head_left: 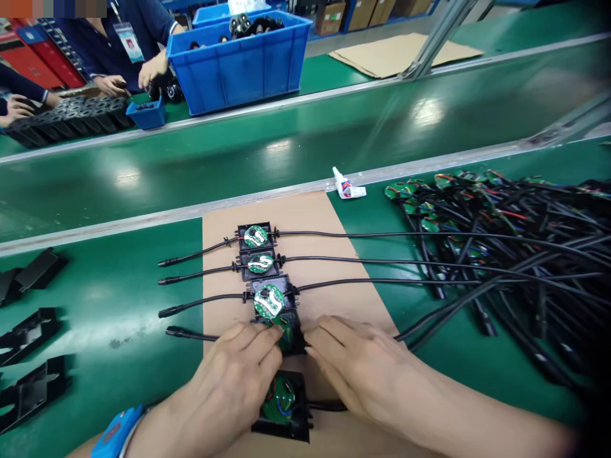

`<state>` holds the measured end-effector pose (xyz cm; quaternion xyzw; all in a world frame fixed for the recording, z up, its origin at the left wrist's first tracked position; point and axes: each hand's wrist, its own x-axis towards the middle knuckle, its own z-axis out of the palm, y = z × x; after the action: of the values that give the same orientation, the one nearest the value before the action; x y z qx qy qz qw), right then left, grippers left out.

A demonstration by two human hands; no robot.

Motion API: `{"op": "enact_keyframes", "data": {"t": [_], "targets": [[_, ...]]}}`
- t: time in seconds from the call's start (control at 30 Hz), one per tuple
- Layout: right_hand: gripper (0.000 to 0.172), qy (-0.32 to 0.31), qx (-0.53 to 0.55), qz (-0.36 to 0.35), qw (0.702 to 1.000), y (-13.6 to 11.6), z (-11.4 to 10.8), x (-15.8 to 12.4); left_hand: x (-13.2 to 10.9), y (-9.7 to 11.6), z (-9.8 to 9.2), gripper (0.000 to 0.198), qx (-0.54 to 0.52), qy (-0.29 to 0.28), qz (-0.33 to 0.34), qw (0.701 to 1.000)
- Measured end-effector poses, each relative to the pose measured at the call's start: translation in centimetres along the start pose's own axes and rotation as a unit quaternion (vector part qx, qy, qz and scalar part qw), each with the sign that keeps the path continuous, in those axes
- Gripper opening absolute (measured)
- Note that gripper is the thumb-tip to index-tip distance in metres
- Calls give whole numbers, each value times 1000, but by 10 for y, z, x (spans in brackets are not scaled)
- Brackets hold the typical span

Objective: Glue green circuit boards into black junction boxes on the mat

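Black plastic housings with round green circuit boards stand in a column on brown cardboard [334,254]. My left hand [233,375] has its fingers bent over the left side of one circuit board [286,332], pressing it at its housing. On the other side, my right hand [351,356] closes its fingers around the black cable [405,334] at the housing's right edge; its fingertips partly hide the cable. Three boards farther up carry white paste, such as the nearest pasted board [268,301]. Below my hands lies another housing [303,407] with a board and coloured wires.
A tangled pile of cabled boards [496,242] covers the right side. Loose black housings [35,388] lie at left. A white tube [346,184] rests by the metal rail. Across the line, co-workers' hands [155,69] are near a blue bin [243,63] and black parts [71,117].
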<state>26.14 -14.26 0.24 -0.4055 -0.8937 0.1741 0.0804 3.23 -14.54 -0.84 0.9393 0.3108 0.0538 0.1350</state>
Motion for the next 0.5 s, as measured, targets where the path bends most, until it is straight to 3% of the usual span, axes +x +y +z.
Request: {"op": "enact_keyframes", "data": {"t": [0.13,0.33,0.5], "targets": [[24,74,21,23,997,10,20,-3,1,1,-1,34,15,2,8,1000],[32,80,-86,-16,993,14,25,-8,5,4,3,58,49,16,13,999],[22,108,-37,-25,993,8,23,-6,8,6,3,50,56,47,4,997]]}}
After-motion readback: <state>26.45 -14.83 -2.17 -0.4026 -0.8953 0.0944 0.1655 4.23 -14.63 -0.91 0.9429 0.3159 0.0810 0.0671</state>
